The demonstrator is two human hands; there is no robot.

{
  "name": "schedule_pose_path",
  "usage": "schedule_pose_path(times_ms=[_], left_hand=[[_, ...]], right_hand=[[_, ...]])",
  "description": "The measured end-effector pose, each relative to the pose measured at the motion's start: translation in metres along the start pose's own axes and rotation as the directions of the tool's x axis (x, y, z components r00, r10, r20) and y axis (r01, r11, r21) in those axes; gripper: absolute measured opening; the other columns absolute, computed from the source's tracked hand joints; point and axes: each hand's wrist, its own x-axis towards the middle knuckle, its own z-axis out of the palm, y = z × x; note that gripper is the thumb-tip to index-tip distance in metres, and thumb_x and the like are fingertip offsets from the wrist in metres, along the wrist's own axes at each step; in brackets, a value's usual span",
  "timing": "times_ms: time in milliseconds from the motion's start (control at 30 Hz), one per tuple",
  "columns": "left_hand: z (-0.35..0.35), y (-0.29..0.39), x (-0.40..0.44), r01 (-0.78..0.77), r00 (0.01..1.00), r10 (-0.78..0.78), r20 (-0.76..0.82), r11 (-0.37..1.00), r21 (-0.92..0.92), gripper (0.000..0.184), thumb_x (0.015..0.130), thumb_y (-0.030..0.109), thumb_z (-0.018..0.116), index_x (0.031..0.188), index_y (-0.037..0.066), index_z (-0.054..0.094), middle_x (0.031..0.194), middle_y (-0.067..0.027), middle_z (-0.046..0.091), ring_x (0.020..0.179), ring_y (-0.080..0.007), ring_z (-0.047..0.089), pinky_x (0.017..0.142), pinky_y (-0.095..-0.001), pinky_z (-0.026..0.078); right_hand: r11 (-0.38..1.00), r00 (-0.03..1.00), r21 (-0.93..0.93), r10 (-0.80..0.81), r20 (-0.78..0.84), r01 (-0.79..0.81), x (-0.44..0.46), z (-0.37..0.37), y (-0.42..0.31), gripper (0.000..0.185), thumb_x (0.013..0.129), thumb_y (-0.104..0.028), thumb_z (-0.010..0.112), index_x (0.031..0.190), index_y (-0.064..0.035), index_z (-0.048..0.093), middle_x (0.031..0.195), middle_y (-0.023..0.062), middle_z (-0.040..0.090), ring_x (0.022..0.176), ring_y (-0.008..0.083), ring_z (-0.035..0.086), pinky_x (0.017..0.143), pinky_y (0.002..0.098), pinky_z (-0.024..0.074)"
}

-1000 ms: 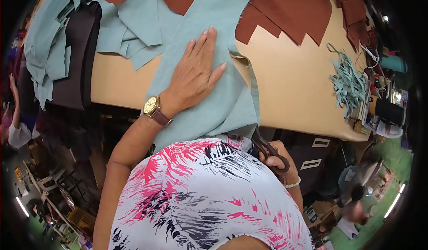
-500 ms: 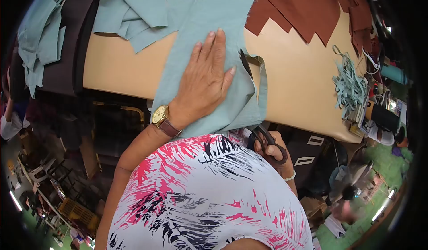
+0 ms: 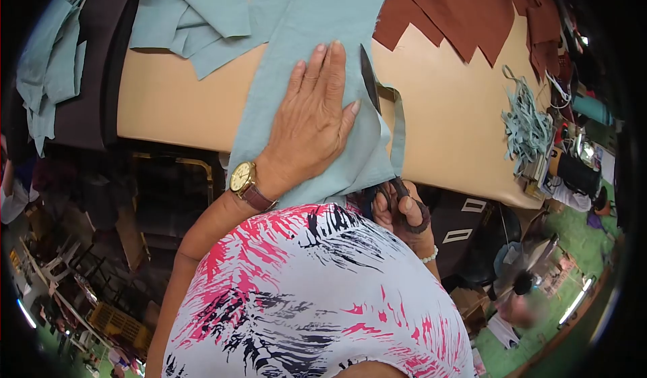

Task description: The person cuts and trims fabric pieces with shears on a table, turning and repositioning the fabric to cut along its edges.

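A long piece of light blue-green fabric runs down the table and over its near edge toward my body. My left hand lies flat on it, fingers stretched forward. In my right hand, below the table edge, is a pair of dark-handled scissors. Their dark blade shows above the cloth at its right side, while the middle of the scissors is hidden under the fabric. A narrow strip is partly separated along the right edge of the cloth.
Blue-green pieces lie at the back left, and rust-brown pieces at the back right. A heap of thin blue-green strips sits near the right end of the tan table. A fan stands on the floor at lower right.
The scissors have moved forward along the fabric's right side, their blade tip now farther from me. My right hand has moved slightly forward and left. My left hand stays almost in place.
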Motion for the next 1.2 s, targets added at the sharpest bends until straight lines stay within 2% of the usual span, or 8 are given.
schedule_pose_path(times_ms=[300, 600, 800, 1200], left_hand=[[-0.001, 0.0, 0.001, -0.004, 1.0, 0.005, 0.012, 1.0, -0.027, 0.066, 0.086, 0.018, 0.05, 0.135, -0.007, 0.014, 0.138, -0.0224, 0.027, 0.129, -0.0361, 0.025, 0.104, -0.045, 0.019], [0.001, 0.0, 0.001, 0.005, 1.0, -0.005, 0.022, 1.0, 0.023, 0.069, 0.083, 0.02, 0.052, 0.135, -0.007, 0.015, 0.136, -0.0239, 0.029, 0.128, -0.0355, 0.026, 0.104, -0.0456, 0.019], [0.002, 0.0, 0.001, 0.003, 1.0, -0.004, 0.029, 0.999, 0.035, 0.068, 0.084, 0.02, 0.051, 0.135, -0.007, 0.016, 0.136, -0.024, 0.029, 0.129, -0.0355, 0.025, 0.104, -0.0457, 0.019], [0.004, 0.001, 0.001, -0.006, 1.0, 0.005, 0.02, 0.998, 0.065, 0.067, 0.084, 0.02, 0.051, 0.135, -0.007, 0.017, 0.135, -0.0237, 0.031, 0.127, -0.0355, 0.027, 0.103, -0.0461, 0.021]], right_hand=[[0.999, 0.999, 0.038, -0.004, -0.036, 0.005, 0.0, 0.013, 0.001, 0.043, 0.073, -0.039, 0.066, 0.07, 0.0006, 0.049, 0.053, 0.0026, 0.042, 0.043, 0.0093, 0.041, 0.041, 0.0211, 0.0332], [0.995, 0.999, -0.103, 0.002, -0.034, -0.006, 0.002, 0.007, 0.007, 0.038, 0.075, -0.035, 0.064, 0.063, -0.0029, 0.047, 0.052, 0.0011, 0.042, 0.045, 0.0068, 0.039, 0.041, 0.02, 0.0298], [0.996, 0.999, -0.091, -0.021, -0.032, 0.018, 0.004, 0.012, 0.009, 0.036, 0.076, -0.031, 0.062, 0.06, -0.0046, 0.045, 0.051, 0.0002, 0.041, 0.045, 0.0059, 0.037, 0.042, 0.0198, 0.0274], [0.996, 0.996, -0.086, -0.004, -0.087, -0.003, 0.006, 0.019, 0.011, 0.028, 0.075, -0.016, 0.062, 0.057, -0.0078, 0.044, 0.051, -0.003, 0.04, 0.046, 0.0042, 0.034, 0.044, 0.0206, 0.0239]])
